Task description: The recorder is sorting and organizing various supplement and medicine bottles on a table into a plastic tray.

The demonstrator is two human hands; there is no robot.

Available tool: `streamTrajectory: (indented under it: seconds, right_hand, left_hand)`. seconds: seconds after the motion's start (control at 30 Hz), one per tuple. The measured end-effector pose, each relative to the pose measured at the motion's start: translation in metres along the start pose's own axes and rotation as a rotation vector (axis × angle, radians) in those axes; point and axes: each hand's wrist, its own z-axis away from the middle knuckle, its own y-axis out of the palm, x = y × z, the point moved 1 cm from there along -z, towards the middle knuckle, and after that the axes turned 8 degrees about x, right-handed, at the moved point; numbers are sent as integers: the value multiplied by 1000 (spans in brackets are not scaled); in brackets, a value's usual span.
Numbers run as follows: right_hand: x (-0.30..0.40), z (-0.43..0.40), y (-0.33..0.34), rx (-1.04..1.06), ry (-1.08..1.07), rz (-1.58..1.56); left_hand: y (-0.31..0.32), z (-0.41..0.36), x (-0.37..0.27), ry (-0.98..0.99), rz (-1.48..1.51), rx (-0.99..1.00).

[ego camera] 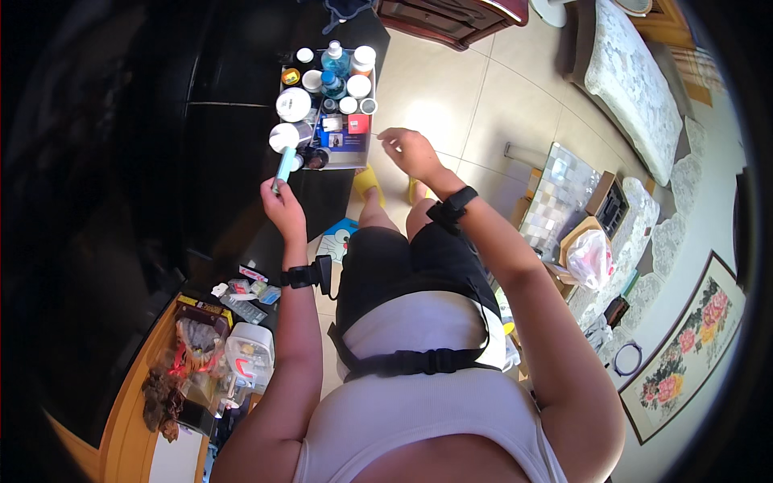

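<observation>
My left hand (pixel 285 208) grips a slim mint-green box (pixel 285 169) at its lower end. The box is held over the near left corner of a white open bin (pixel 356 164) and overlaps a white-lidded jar (pixel 284 138) from this view. White-capped bottles, a clear blue bottle (pixel 335 59), a smaller blue-capped bottle (pixel 332 84) and a yellow-lidded jar (pixel 290 76) crowd the bin's far part. Nearer, a red packet (pixel 357 124) lies on a blue printed box (pixel 350 142). To the bin's right, my right hand (pixel 412 154) is empty, fingers bent and apart.
The bin stands on a glossy black countertop (pixel 241 145). Behind my left arm are small packets (pixel 244 308) and a clear plastic container (pixel 249 356). On the right are a tiled-pattern tabletop (pixel 552 205), a plastic bag (pixel 589 259) and a covered sofa (pixel 634 84). A dark wooden cabinet (pixel 453 18) stands ahead.
</observation>
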Motion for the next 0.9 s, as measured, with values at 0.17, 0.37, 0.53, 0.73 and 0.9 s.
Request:
streamTrajectory:
  seconds: [0.17, 0.37, 0.53, 0.73, 0.9]
  right_hand:
    - [-11, 12, -6, 22, 59, -45]
    - [-8, 20, 2, 83, 75, -41]
    - [2, 20, 1, 117, 47, 23]
    - [-1, 26, 0, 90, 7, 81]
    - [-6, 35, 3, 91, -1, 99]
  left_hand:
    - [-7, 8, -26, 157, -31, 47]
    - [23, 13, -35, 37, -136, 202]
    - [76, 11, -24, 52, -395, 339]
    - [118, 9, 4, 111, -329, 354]
    - [141, 13, 12, 98, -364, 356]
